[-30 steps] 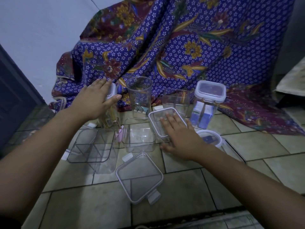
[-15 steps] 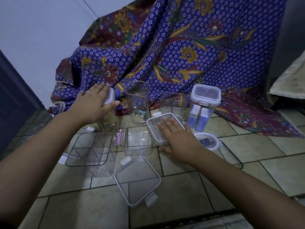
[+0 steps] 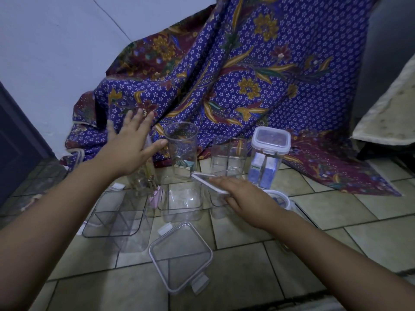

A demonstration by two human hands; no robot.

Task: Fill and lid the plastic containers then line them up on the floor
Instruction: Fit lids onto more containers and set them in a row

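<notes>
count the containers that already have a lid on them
2 that I can tell: the tall clear square container with blue cartons by the cloth, and the low round white-lidded tub behind the right wrist. The left hand may hide another lidded container.

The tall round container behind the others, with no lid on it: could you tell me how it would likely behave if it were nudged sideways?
The tall round container looks tall for its narrow base, so it would probably tip rather than slide. Only a few small items sit at its bottom, so it is likely light. Once over, its round wall may let it roll across the tiled floor.
</notes>
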